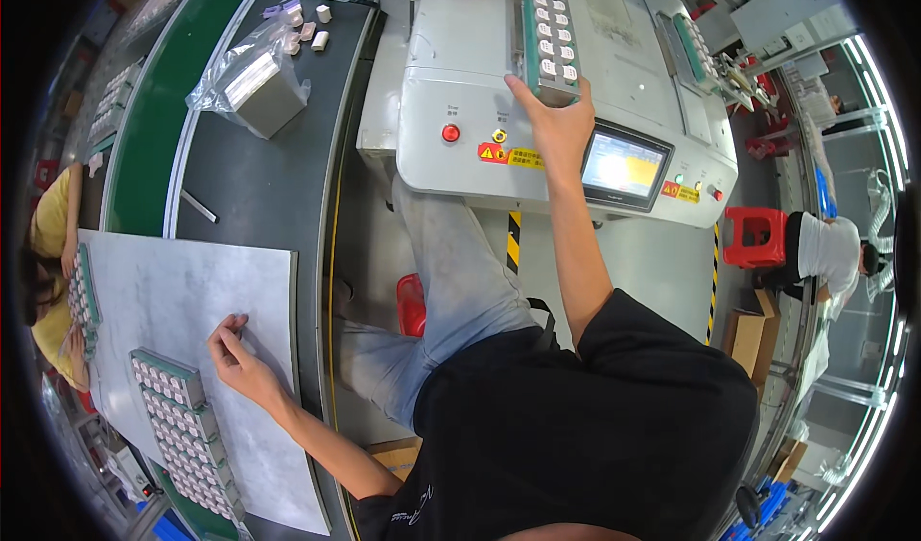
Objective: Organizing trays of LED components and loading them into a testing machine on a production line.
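Note:
On top of the grey-white machine [427,95], my right hand [556,119] grips the near end of a block-like metal tray [554,92]. My thumb lies on its left side and my fingers on its right. Two rows of small white pieces [544,32] sit in the tray's green-edged top. My left hand [242,364] hovers at or rests on the pale grey board [259,292], I cannot tell which; its fingers are loosely bent, with nothing visible in them. Beside it on the board stand several similar loaded trays [187,435], set close together.
A touchscreen [624,164] and a red button [451,132] are on the machine's front. Another loaded tray [693,47] sits at its right. A plastic-wrapped metal block [269,100] and loose pieces [319,40] lie on the dark table. Co-workers sit at far left and right; a red stool [755,237] stands right.

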Motion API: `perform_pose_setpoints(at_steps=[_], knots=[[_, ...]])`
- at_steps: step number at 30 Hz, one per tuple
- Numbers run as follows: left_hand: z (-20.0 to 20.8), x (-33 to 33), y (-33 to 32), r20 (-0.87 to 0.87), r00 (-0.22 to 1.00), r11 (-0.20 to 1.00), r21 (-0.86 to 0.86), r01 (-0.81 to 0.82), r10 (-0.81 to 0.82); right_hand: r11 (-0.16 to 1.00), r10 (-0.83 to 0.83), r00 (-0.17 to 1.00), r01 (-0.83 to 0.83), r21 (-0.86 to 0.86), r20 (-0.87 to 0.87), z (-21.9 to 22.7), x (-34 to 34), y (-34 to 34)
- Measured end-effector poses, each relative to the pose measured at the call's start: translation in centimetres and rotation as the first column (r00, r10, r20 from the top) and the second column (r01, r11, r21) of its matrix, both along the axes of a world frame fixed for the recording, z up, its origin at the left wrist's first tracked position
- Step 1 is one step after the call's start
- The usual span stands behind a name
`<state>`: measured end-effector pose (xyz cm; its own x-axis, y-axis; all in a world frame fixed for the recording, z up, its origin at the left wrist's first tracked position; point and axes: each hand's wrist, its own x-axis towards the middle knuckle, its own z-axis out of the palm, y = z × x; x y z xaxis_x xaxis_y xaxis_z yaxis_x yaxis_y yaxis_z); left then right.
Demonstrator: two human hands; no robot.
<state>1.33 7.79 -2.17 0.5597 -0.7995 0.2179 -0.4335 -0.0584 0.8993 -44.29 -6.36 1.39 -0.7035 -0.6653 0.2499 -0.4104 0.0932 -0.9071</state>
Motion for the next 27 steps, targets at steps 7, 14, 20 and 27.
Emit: perform_pose_setpoints(at_steps=[7, 14, 20, 27], knots=[[0.3, 0.1, 0.3, -0.016, 1.0, 1.0, 0.014, -0.003, 0.003, 0.932, 0.315, 0.934, -0.27, 0.242, -0.171, 1.6, -4.4, 2.2], [0.7, -0.4, 0.0, -0.035, 0.999, 1.0, 0.025, -0.008, 0.009, 0.929, 0.361, 0.859, -0.294, 0.226, -0.363, 1.8, -7.2, 2.3], [0.5, -0.3, 0.2, -0.05, 0.999, 1.0, 0.012, -0.017, 0.018, 0.922, 0.384, 0.807, -0.311, 0.23, -0.448, 1.9, -9.0, -1.7], [0.4, -0.4, 0.2, -0.047, 0.999, 0.999, 0.035, -0.026, 0.028, 0.888, 0.447, 0.789, -0.338, 0.311, -0.421, 3.4, -10.0, -3.8]])
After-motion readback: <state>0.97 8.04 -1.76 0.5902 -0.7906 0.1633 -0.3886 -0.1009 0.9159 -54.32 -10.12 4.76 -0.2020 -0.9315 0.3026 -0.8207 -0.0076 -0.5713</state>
